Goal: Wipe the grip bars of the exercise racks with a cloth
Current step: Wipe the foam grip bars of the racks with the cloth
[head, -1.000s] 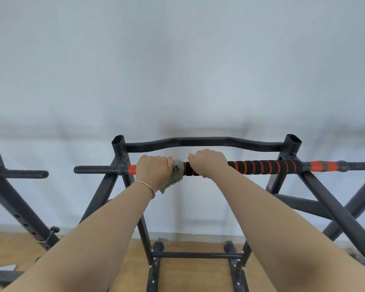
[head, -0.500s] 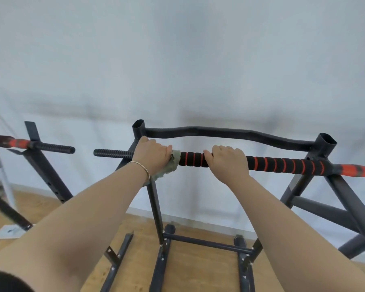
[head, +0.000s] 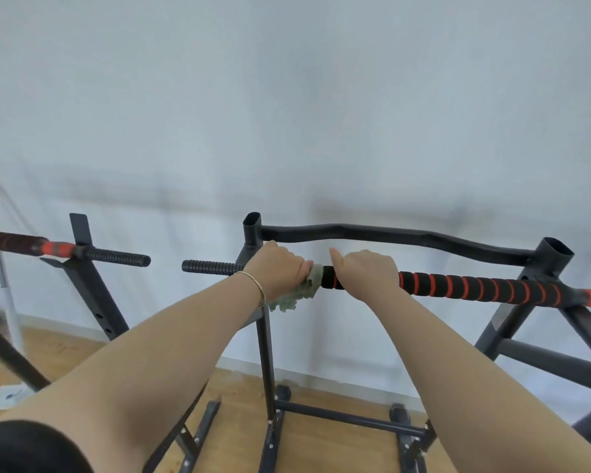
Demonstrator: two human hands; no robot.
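Nearest the camera, two bare forearms are seen reaching forward to the bar (head: 423, 283). A thin bracelet (head: 253, 285) is worn on the left wrist. The left hand (head: 277, 268) is closed round the bar with the cloth (head: 296, 295) wrapped under its fingers, and a loose tuft hangs below the hand. The right hand (head: 365, 273) is curled over the bar just beside it. Nothing else is held in it, and its thumb is raised a little.

The cloth is judged soft, light and limp. It is likely to bunch or slip unless it is folded round the bar and pinned by the whole palm. The foam sleeve (head: 492, 288), black with orange rings, is judged to give slightly and to drag on the cloth, so a firm squeeze with some twisting is probably needed. The ribbed end (head: 209, 266), projecting left of the upright, is judged harder, with grooves where dirt may be trapped. The rack (head: 265, 353) looks like a stiff steel frame, and it can be steadied through the right hand's hold.

Farther back, a curved crossbar (head: 389, 235) is joined between the two uprights. To the left, well apart, a second rack (head: 94, 291) carries a second bar (head: 116, 257); whether that has been wiped cannot be told. Behind everything a pale wall (head: 287, 97) is seen above a wooden floor (head: 338, 452).
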